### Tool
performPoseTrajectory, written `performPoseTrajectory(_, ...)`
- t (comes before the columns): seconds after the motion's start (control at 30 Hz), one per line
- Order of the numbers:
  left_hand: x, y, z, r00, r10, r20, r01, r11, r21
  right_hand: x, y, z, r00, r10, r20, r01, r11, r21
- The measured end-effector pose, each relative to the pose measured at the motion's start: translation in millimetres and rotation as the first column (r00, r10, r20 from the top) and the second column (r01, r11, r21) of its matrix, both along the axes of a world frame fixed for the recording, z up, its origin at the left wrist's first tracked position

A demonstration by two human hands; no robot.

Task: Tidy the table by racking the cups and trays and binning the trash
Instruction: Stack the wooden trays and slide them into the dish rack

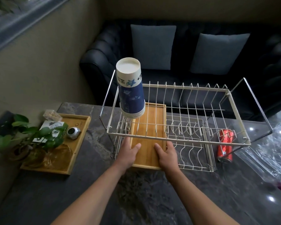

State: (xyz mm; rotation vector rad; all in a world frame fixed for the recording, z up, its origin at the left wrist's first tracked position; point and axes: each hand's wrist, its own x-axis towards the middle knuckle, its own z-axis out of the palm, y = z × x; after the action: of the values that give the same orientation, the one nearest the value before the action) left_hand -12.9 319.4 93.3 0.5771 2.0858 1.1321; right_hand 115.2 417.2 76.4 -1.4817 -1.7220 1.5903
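A two-tier white wire dish rack (238, 140) stands on the dark marble table. A stack of blue-and-white paper cups (131, 93) sits upside down at the left end of its upper tier. A bamboo tray (148, 132) lies flat on the lower tier, its near end sticking out toward me. My left hand (128, 152) grips the tray's near left edge and my right hand (166, 154) grips its near right edge, thumbs on top. A red soda can (225, 147) lies on its side on the table, by the rack's right end.
A second bamboo tray (79, 143) at the left holds a potted plant (23, 137), glass pieces, a small box and a metal object. Crumpled clear plastic (269, 153) covers the table's right side. A dark sofa with two cushions (152, 46) stands behind the table.
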Motion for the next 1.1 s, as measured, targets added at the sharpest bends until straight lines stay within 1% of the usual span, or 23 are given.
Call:
performPoseTrajectory(0.27,-5.8,-2.8,-1.5,1.0,-0.02,0.001,0.02,0.999,-0.05,-6.5,-6.2,3.9,0.999,0.024,0.041,-0.024,1.0,-0.002)
performPoseTrajectory(0.5,-7.1,-3.2,-0.8,0.999,0.015,-0.028,-0.016,0.999,-0.048,-9.9,-1.9,8.1,0.999,0.045,0.015,-0.045,0.999,-0.013)
performPoseTrajectory(0.73,-5.9,-2.1,-0.2,0.999,0.024,-0.038,-0.026,0.998,-0.064,-9.5,1.8,7.8,0.999,0.037,0.032,-0.035,0.998,-0.045)
performPoseTrajectory(0.87,-5.4,-2.6,0.5,0.999,0.036,-0.038,-0.038,0.997,-0.069,-8.0,3.3,8.0,0.997,0.067,0.03,-0.065,0.996,-0.053)
performPoseTrajectory(1.0,-1.2,-4.3,3.5,0.997,0.032,-0.067,-0.037,0.997,-0.073,-2.8,5.5,8.3,0.994,0.097,0.042,-0.095,0.994,-0.044)
performPoseTrajectory(1.1,4.7,-7.0,8.1,0.993,0.026,-0.111,-0.034,0.997,-0.072,2.2,4.6,8.2,0.994,0.111,0.015,-0.111,0.993,-0.039)
